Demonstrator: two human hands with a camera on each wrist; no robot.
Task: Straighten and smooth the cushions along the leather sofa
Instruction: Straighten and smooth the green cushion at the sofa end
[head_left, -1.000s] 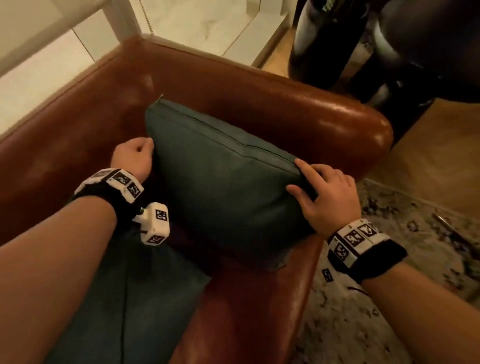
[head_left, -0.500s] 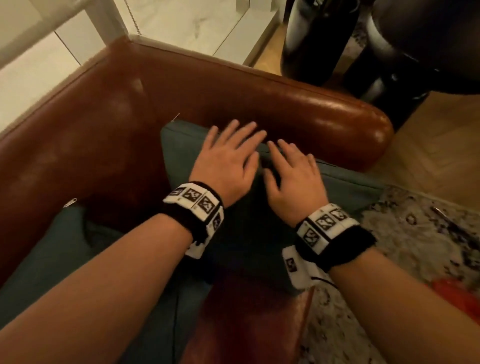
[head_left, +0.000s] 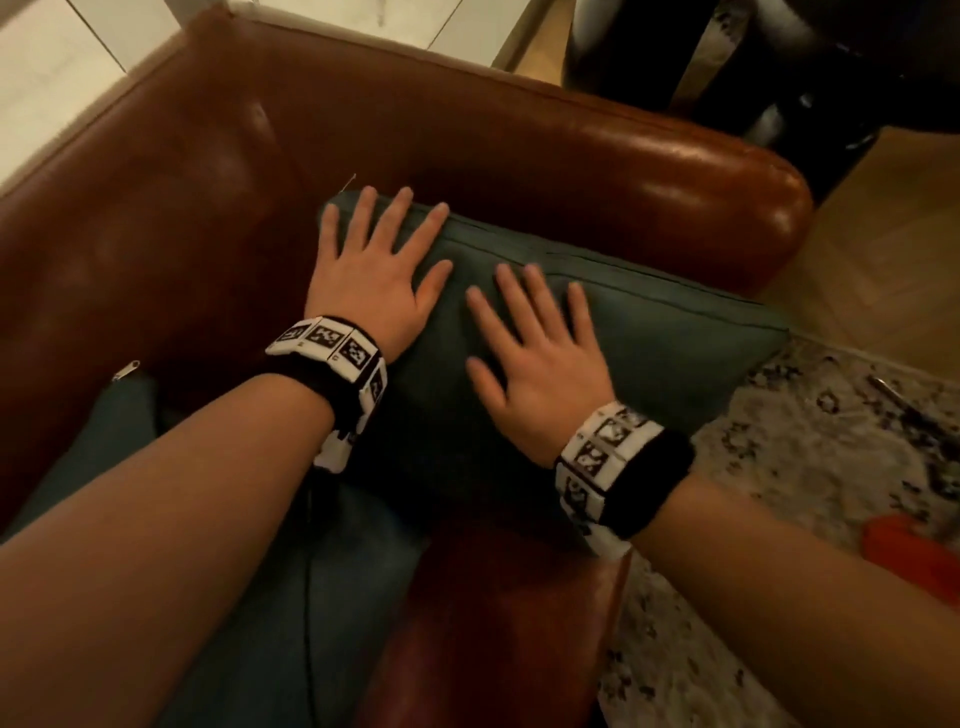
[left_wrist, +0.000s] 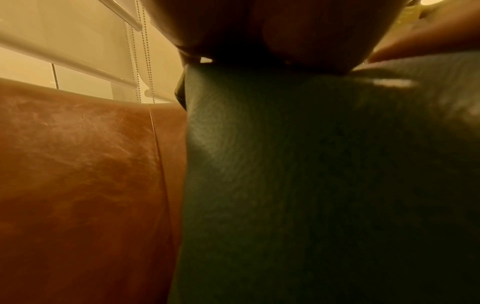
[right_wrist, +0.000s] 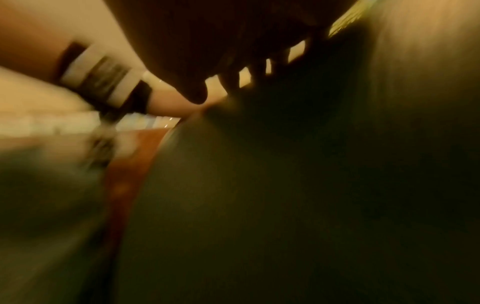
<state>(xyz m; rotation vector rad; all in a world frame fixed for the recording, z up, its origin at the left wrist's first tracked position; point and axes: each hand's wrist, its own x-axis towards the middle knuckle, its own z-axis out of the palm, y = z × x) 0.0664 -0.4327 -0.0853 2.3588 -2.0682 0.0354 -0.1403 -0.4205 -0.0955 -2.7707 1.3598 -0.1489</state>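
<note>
I am pressing both palms flat on the green cushion (head_left: 649, 338) in the corner of the brown leather sofa (head_left: 597, 156).

My left hand (head_left: 371, 280) is lying spread on the cushion's far left corner, fingers straight and fanned toward the sofa back, holding nothing. My right hand (head_left: 540, 358) is resting just beside it nearer the middle, fingers likewise straight and splayed, a little blurred. The cushion is sitting against the armrest (head_left: 727, 197), its right end overhanging the seat edge above the patterned rug (head_left: 810, 467). A second green cushion (head_left: 249, 597) is lying under my left forearm, its zipper pull (head_left: 126, 370) showing beside the sofa back.
</note>
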